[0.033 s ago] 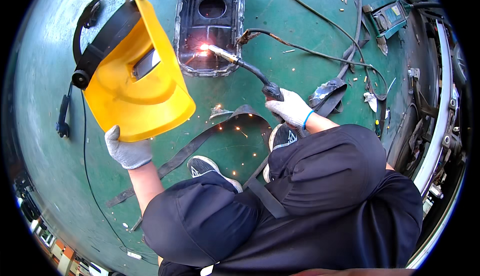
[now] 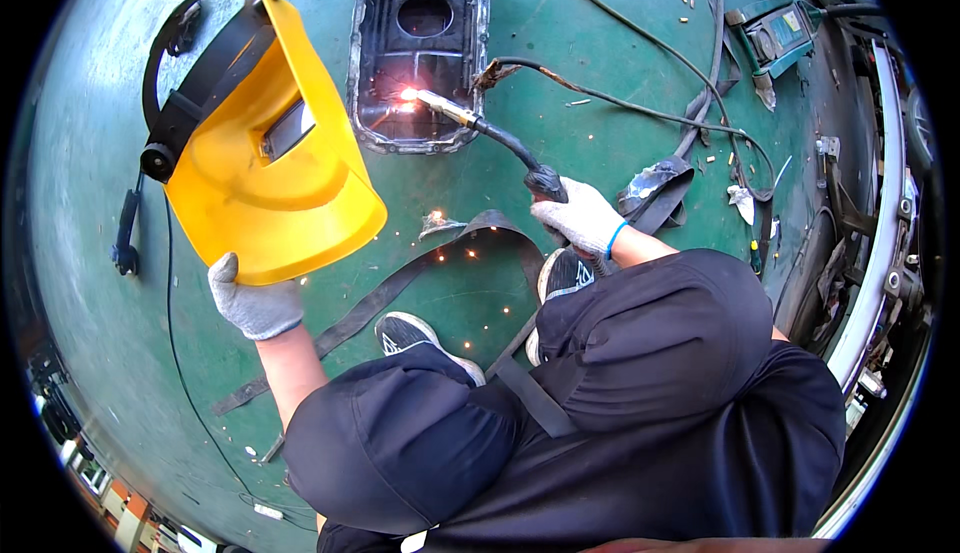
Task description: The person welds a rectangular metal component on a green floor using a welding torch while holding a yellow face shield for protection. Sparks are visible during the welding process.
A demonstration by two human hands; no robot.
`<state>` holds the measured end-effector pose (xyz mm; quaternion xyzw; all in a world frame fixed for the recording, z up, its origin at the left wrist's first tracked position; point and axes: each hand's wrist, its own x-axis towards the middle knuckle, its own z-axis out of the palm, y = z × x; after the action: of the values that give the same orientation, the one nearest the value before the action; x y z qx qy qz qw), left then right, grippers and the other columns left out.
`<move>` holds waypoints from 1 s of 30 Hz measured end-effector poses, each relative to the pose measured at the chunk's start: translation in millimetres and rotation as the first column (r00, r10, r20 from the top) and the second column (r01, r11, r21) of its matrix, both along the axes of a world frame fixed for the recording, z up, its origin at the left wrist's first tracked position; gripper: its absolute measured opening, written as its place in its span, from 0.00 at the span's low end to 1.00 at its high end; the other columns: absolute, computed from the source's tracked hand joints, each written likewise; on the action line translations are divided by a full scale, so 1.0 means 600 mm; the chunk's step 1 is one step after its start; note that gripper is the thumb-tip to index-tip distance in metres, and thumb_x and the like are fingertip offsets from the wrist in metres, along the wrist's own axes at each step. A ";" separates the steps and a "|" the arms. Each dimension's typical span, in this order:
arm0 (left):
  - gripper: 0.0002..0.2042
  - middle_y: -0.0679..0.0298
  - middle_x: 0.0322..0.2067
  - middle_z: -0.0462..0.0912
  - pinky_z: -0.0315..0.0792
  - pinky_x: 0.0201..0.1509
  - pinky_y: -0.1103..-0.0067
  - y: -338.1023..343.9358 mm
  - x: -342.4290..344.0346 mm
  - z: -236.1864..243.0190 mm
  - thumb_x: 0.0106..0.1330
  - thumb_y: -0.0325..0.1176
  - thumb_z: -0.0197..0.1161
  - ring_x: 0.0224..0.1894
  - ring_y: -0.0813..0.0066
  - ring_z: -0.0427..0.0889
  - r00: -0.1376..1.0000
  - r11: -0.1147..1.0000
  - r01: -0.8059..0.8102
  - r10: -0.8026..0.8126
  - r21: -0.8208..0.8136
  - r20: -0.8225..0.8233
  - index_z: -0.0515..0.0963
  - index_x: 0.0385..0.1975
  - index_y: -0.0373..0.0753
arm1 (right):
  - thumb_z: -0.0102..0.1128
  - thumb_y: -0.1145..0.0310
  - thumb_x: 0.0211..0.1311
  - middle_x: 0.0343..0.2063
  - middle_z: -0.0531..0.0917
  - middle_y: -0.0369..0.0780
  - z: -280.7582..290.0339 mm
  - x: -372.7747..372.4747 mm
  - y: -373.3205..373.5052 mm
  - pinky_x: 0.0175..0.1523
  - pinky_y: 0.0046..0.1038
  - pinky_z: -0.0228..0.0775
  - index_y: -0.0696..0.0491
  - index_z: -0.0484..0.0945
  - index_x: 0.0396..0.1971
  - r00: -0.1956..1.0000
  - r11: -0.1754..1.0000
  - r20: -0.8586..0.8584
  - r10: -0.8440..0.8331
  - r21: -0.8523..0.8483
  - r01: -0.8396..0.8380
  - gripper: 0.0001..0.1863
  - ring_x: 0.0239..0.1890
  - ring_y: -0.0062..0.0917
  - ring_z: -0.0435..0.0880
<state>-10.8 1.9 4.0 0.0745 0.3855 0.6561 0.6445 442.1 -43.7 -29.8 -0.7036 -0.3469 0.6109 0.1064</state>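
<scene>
My left hand (image 2: 255,301), in a pale knit glove, is closed on the lower edge of a yellow welding mask (image 2: 270,193); the fingers behind the shell are hidden. Its black headband points up and left, and its small dark window faces me. Gloved too, my right hand (image 2: 582,217) grips the taped handle of a welding torch (image 2: 505,143). The torch's tip glows bright orange at the near part of a dark metal oil pan (image 2: 468,63), which lies on the floor and has a round hole farther up. A few sparks are scattered between the pan and my shoes.
On the green floor (image 2: 560,13), a cable (image 2: 640,108) with a frayed end reaches the pan's right side. A flat dark strap (image 2: 400,283) curves before my shoes. A green power tool (image 2: 775,38) lies far right, near a long metal rail (image 2: 875,213). A thin cord (image 2: 175,313) runs along the left.
The welding mask has shifted very slightly left in my left hand. Some sparks near my feet have changed place. The torch and the oil pan stay where they were.
</scene>
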 end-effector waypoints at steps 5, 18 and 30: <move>0.31 0.52 0.69 0.78 0.68 0.77 0.51 -0.002 -0.009 -0.009 0.67 0.35 0.60 0.71 0.50 0.77 0.999 0.999 -0.032 0.032 0.015 -0.011 0.70 0.72 0.35 | 0.68 0.58 0.67 0.27 0.82 0.34 0.004 0.000 0.003 0.33 0.28 0.74 0.54 0.80 0.47 0.999 0.999 0.020 0.034 -0.020 -0.033 0.17 0.25 0.19 0.79; 0.28 0.54 0.65 0.82 0.71 0.75 0.60 0.004 0.068 -0.020 0.66 0.33 0.59 0.68 0.55 0.80 0.985 0.985 0.172 -0.171 -0.005 0.026 0.75 0.67 0.33 | 0.68 0.60 0.68 0.26 0.81 0.34 0.011 -0.011 0.001 0.32 0.28 0.72 0.54 0.78 0.49 0.999 0.999 0.033 -0.014 -0.030 0.015 0.17 0.25 0.18 0.79; 0.29 0.55 0.64 0.83 0.71 0.75 0.60 0.006 0.104 -0.012 0.64 0.32 0.60 0.67 0.54 0.81 0.975 0.976 0.212 -0.214 -0.047 -0.054 0.76 0.67 0.34 | 0.68 0.61 0.67 0.24 0.80 0.34 -0.002 -0.012 -0.005 0.29 0.27 0.71 0.54 0.78 0.43 0.997 0.996 -0.023 -0.074 -0.044 0.073 0.14 0.23 0.19 0.78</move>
<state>51.5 5.4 -3.3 0.1215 0.4073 0.5729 0.7008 434.8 -46.6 -30.8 -0.7106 -0.3065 0.6223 0.1179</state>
